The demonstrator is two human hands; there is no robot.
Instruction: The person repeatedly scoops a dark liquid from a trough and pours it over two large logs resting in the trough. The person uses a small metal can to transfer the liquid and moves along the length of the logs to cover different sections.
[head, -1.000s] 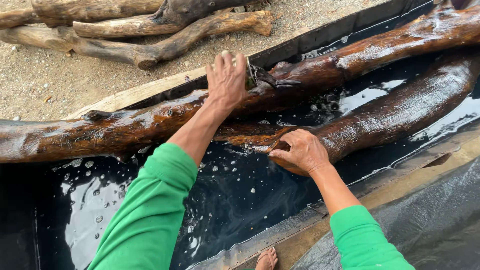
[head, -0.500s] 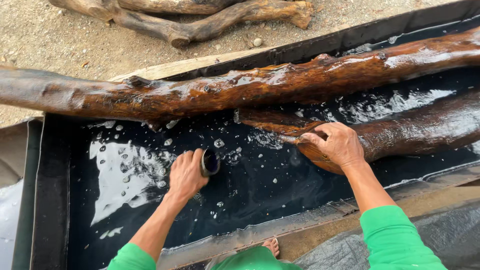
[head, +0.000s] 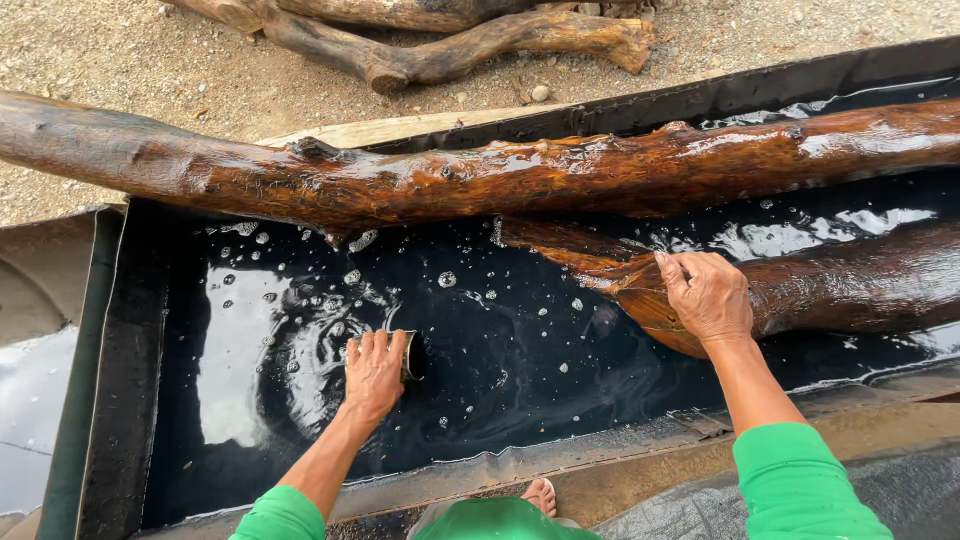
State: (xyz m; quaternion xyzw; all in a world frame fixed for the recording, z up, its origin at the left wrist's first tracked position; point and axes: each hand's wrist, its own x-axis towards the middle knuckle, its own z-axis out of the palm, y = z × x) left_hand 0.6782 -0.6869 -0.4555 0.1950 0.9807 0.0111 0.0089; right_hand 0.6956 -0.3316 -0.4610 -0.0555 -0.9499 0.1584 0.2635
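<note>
Left hand (head: 374, 372) closed around a small dark cup (head: 411, 356), dipped in black liquid mid-trough (head: 110, 380). Right hand (head: 708, 295) spread flat on the near wet log (head: 850, 290) (slick-looking). Risk: slipping palm, splashing liquid, dropped cup.

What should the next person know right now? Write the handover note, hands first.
Left hand: gripping a small dark cup dipped in the black liquid of the trough.
Right hand: resting on the near log, which lies partly in the liquid.
Long log spans the trough, wet and glossy except its left end outside.
Dry logs lie on the gravel beyond.
Left: judging by this, wetting the rest.
</note>
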